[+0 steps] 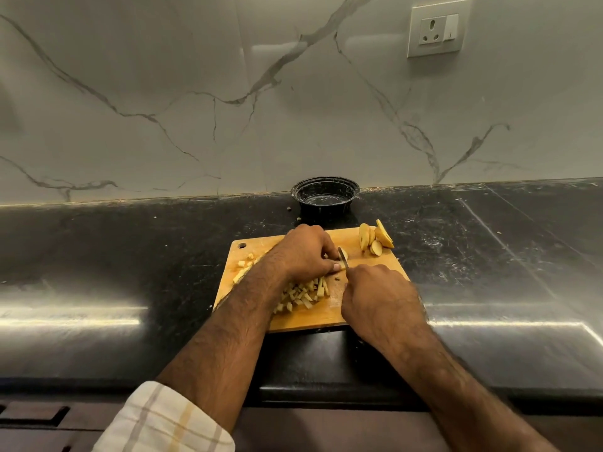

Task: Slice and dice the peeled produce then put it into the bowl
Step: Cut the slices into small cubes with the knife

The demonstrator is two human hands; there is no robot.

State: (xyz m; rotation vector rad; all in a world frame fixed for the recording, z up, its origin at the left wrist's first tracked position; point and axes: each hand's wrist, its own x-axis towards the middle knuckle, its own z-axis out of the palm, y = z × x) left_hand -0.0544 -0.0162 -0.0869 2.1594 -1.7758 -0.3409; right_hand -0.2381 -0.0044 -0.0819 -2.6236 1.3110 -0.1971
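Most of the knife (pixel 343 258) is hidden: only a short stretch of blade shows at the centre of the frame, and the handle lies buried inside the right hand (pixel 378 298). The piece being cut sits under the curled fingers of the left hand (pixel 306 252), so its shape cannot be told. The left forearm covers part of the diced pile (pixel 306 296) and the lower left corner of the cutting board (pixel 329 316). Specks inside the black bowl (pixel 325 195) are too small to identify. Both arms run out at the bottom edge, the checked sleeve (pixel 163 419) cut off there.
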